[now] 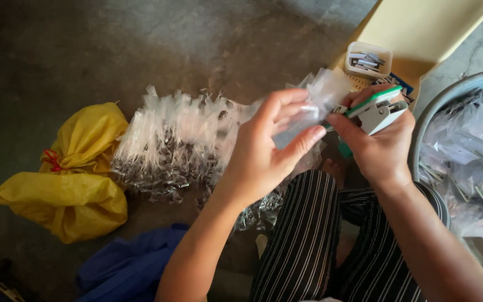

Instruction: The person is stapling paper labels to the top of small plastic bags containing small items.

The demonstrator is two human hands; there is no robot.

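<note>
Concrete floor [141,39], pile of small bags [169,145] at centre | left hand [264,151] grip pinched on clear bag [320,98], upper centre | right hand [378,142] grip clamped on stapler [378,109] touching bag | yellow sack [74,173] at left | tub [465,89] at right

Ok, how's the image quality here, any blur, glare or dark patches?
Head view: the left hand and the clear packet it holds are motion-blurred; the right hand with the stapler is sharper; the packet pile glares white; the floor's upper left is dim.
</note>
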